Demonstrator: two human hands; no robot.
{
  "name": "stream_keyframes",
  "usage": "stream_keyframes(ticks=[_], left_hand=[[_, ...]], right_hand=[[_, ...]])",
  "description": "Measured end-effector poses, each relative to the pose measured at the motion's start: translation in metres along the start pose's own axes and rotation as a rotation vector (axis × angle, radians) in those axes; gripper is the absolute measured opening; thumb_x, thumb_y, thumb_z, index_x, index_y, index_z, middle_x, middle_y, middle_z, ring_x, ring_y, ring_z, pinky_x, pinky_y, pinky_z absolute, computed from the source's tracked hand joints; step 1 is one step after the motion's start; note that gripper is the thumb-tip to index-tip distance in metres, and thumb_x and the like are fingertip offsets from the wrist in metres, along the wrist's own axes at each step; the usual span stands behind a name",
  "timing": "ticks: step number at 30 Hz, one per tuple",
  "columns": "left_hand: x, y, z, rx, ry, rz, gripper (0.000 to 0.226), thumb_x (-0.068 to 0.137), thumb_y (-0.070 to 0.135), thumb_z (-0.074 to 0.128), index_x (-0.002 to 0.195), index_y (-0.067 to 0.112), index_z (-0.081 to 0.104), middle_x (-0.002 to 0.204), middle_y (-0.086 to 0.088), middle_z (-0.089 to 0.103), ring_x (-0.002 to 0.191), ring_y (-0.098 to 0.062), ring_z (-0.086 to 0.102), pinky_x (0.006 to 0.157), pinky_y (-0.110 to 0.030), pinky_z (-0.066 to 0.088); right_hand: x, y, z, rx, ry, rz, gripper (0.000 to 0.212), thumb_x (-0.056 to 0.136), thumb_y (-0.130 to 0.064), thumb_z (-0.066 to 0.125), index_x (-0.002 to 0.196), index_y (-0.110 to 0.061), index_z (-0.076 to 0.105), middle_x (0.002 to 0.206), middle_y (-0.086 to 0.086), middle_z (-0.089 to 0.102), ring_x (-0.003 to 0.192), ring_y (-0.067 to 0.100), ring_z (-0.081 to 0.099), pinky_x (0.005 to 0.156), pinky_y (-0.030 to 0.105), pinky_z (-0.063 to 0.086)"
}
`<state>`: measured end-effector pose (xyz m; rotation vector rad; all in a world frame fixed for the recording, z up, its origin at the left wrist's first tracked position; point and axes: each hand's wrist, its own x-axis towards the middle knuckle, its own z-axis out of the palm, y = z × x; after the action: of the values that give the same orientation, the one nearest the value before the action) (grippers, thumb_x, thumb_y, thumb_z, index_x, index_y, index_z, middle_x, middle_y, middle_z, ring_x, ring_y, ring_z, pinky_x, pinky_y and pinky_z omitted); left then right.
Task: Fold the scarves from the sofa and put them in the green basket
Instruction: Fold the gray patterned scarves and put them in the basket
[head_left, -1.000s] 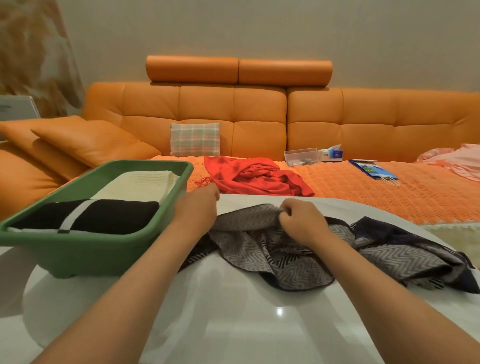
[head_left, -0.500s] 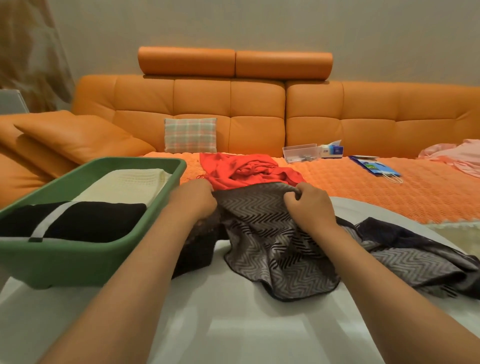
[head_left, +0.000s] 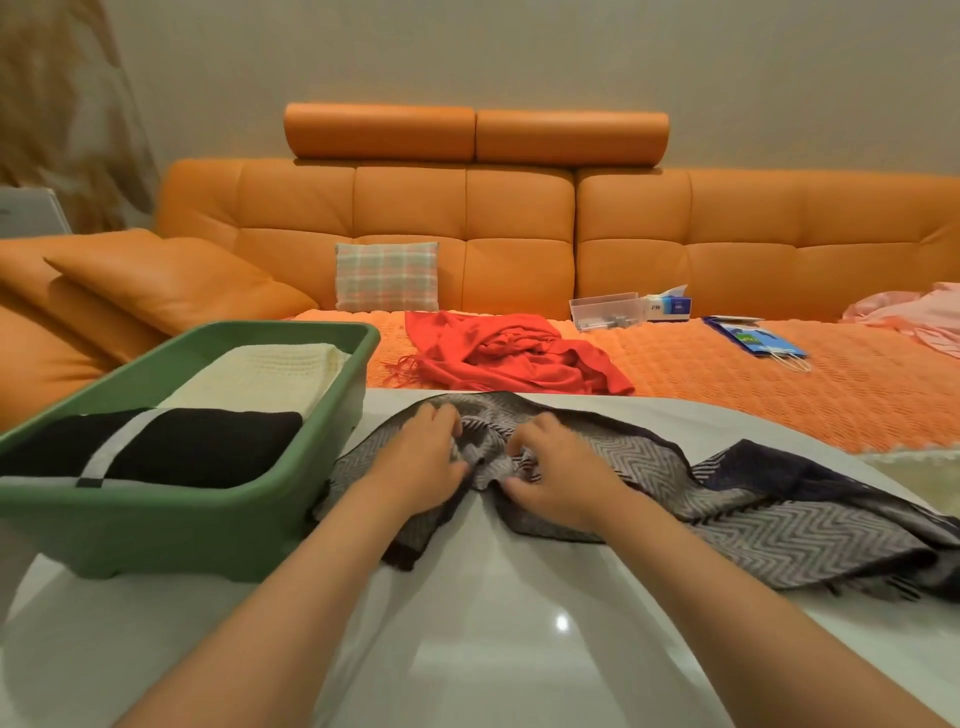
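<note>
Getting the grey scarf (head_left: 649, 462) ready to fold

The orange sofa (head_left: 519, 223), far past the grip, has a red scarf (head_left: 514, 353) on it. The green basket (head_left: 182, 504) sits just beside the left hand (head_left: 415, 467). That hand and the right hand (head_left: 561, 480) pinch the bunched scarf on the table (head_left: 519, 649), fingers curled. Next, I think: pull it flat, then fold.

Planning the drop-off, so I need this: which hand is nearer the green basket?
Left. The left hand grips the grey scarf just beside the green basket; the right hand grips the same scarf farther right.
</note>
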<state>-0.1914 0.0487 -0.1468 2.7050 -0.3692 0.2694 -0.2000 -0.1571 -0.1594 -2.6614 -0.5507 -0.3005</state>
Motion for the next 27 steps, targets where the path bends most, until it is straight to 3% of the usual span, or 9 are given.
stream_keyframes(ticks=[4,8,10,14,17,19,21,24,27], left_hand=[[-0.021,-0.006,-0.006,0.094,-0.273,-0.069,0.071,0.063,0.065,0.077,0.113,0.028,0.044,0.115,0.000,0.043,0.106,-0.023,0.049,0.093,-0.038,0.044],[-0.036,-0.012,-0.021,0.128,-0.422,-0.004,0.045,0.082,0.022,0.067,0.122,0.038,0.050,0.120,0.001,0.059,0.110,-0.024,0.057,0.090,-0.033,0.046],[-0.039,-0.011,-0.034,0.192,-0.476,-0.024,0.055,0.082,0.001,0.048,0.121,0.040,0.059,0.123,0.003,0.062,0.110,-0.023,0.058,0.086,-0.029,0.047],[-0.048,0.007,-0.055,0.401,-0.557,-0.184,0.036,0.090,0.018,0.048,0.123,0.012,0.063,0.127,-0.009,0.062,0.113,-0.028,0.059,0.083,-0.031,0.046],[-0.050,0.019,-0.046,0.320,-0.319,-0.106,0.032,0.090,0.017,0.047,0.115,0.004,0.062,0.115,-0.015,0.061,0.106,-0.032,0.060,0.084,-0.038,0.049],[-0.052,0.026,-0.032,0.190,-0.229,0.023,0.028,0.095,0.023,0.050,0.116,0.011,0.062,0.126,-0.011,0.054,0.115,-0.030,0.054,0.093,-0.039,0.046],[-0.053,0.029,-0.019,0.140,-0.376,0.011,0.051,0.096,0.046,0.053,0.140,0.021,0.045,0.150,-0.005,0.038,0.139,-0.028,0.036,0.110,-0.042,0.034],[-0.049,0.019,-0.009,0.256,-0.647,-0.179,0.079,0.089,0.076,0.028,0.157,0.036,0.015,0.166,-0.001,0.007,0.151,-0.029,0.015,0.121,-0.049,0.015],[-0.041,0.017,-0.014,0.286,-0.535,-0.267,0.084,0.089,0.078,0.012,0.151,0.027,0.035,0.160,-0.005,0.030,0.145,-0.026,0.031,0.118,-0.052,0.018]], right_hand=[[-0.011,-0.005,0.005,-0.075,-0.257,0.006,0.046,0.082,-0.033,0.068,0.126,-0.029,0.060,0.117,0.000,0.054,0.110,0.020,0.054,0.097,0.033,0.045],[-0.021,0.004,-0.016,-0.201,-0.269,0.061,0.032,0.081,-0.014,0.060,0.107,-0.031,0.071,0.109,-0.002,0.069,0.105,0.024,0.063,0.088,0.034,0.052],[-0.029,0.007,-0.033,-0.300,-0.343,0.130,0.025,0.075,-0.014,0.059,0.084,-0.034,0.071,0.094,-0.005,0.070,0.094,0.024,0.063,0.072,0.029,0.049],[-0.046,0.012,-0.061,0.050,-0.559,0.282,0.019,0.077,-0.023,0.059,0.067,-0.016,0.074,0.070,-0.003,0.071,0.071,0.020,0.064,0.060,0.026,0.048],[-0.053,0.007,-0.063,0.256,-0.454,0.283,0.024,0.084,-0.022,0.056,0.077,-0.022,0.080,0.080,-0.004,0.076,0.077,0.010,0.068,0.071,0.025,0.051],[-0.052,0.008,-0.057,0.080,-0.289,0.243,0.020,0.080,-0.026,0.058,0.083,-0.031,0.077,0.090,-0.011,0.073,0.088,0.009,0.066,0.080,0.028,0.051],[-0.055,0.010,-0.051,-0.081,-0.320,0.213,0.030,0.078,-0.031,0.057,0.103,-0.040,0.071,0.114,-0.015,0.065,0.107,0.012,0.061,0.099,0.036,0.046],[-0.065,0.017,-0.051,0.129,-0.442,0.265,0.052,0.085,-0.028,0.061,0.135,-0.043,0.055,0.136,-0.013,0.052,0.124,0.011,0.052,0.110,0.034,0.040],[-0.070,0.029,-0.061,0.435,-0.151,0.286,0.045,0.088,-0.016,0.057,0.124,-0.043,0.063,0.132,-0.010,0.062,0.118,0.009,0.060,0.102,0.038,0.050]])
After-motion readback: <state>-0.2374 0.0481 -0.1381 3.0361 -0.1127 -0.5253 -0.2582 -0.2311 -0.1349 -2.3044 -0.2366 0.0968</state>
